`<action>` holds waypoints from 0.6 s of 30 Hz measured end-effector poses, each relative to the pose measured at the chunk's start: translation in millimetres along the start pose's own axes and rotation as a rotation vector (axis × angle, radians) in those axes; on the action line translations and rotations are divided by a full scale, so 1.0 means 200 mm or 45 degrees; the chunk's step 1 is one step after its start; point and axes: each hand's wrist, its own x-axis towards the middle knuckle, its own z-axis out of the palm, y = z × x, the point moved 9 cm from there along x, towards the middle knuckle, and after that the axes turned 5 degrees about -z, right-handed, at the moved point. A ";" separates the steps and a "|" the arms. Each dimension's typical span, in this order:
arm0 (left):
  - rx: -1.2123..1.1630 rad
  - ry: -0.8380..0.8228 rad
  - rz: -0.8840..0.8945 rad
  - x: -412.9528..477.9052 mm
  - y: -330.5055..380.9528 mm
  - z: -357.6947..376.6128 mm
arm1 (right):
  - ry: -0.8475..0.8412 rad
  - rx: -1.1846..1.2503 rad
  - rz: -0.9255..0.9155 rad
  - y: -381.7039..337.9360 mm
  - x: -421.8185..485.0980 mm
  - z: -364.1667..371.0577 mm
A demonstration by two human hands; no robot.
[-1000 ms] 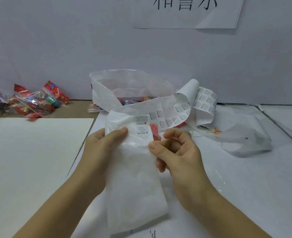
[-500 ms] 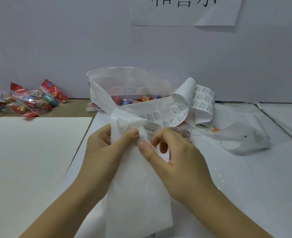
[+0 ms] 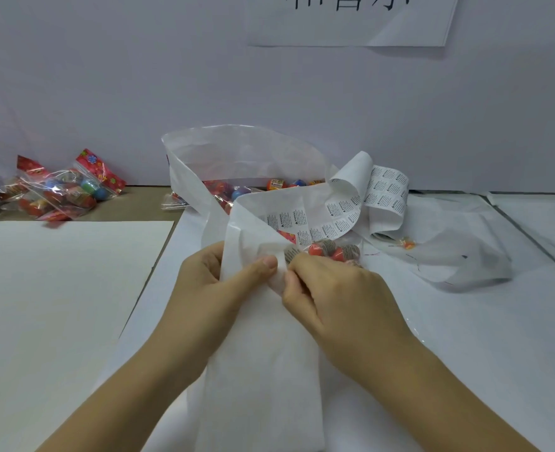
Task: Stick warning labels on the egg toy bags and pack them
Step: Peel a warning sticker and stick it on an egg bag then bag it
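A long white label strip (image 3: 263,386) runs from the table's near edge up to a curl at the back, where its rows of printed warning labels (image 3: 387,190) show. My left hand (image 3: 217,282) grips the strip's left edge, thumb pressed on top. My right hand (image 3: 331,298) pinches a small warning label (image 3: 291,254) curling off the strip next to my left thumb. An egg toy bag (image 3: 333,250) with red eggs lies just beyond my right fingers. It is partly hidden by the strip and my hand.
A big clear plastic bag (image 3: 237,151) holding several egg toy bags stands open behind the strip. More egg toy bags (image 3: 64,192) are piled at the far left. A white board (image 3: 57,288) lies on the left, crumpled clear plastic (image 3: 465,256) on the right.
Both hands moved a little away from me along the strip. My right fingers closed in beside my left thumb on a label that now curls up. The egg toy bag has come into sight.
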 end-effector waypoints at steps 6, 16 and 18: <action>0.160 -0.008 -0.172 0.05 -0.01 -0.09 | -0.015 0.276 0.294 0.18 0.00 0.04; 1.582 0.582 1.188 -0.14 0.39 -0.08 | 0.100 0.700 0.608 0.29 -0.03 0.08; 1.497 0.297 1.435 -0.23 0.34 0.08 | 0.060 0.729 0.608 0.25 -0.03 0.09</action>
